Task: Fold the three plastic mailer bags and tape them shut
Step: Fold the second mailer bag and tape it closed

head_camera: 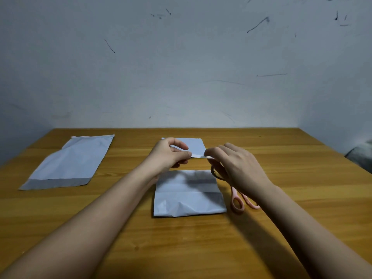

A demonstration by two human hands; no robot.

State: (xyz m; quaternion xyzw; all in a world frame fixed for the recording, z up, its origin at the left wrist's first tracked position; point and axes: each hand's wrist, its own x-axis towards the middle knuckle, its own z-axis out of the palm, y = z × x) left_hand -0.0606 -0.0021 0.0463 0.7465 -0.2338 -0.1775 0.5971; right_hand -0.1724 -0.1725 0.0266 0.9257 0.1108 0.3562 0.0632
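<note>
Pinching a short tape strip [198, 156] between both thumbs and forefingers, our left hand [169, 154] and right hand [235, 168] hover above the near folded mailer [189, 194]; pink scissors [237, 200] lie beside it, another folded mailer [193, 146] behind, a flat mailer [68, 164] far left.

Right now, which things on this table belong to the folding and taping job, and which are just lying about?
In the job:
- unfolded mailer bag, far left
- folded mailer bag, near centre
- folded mailer bag at the back
- strip of tape pinched between left hand and right hand
- pink scissors

Lying about:
- grey cloth at the right edge
</note>
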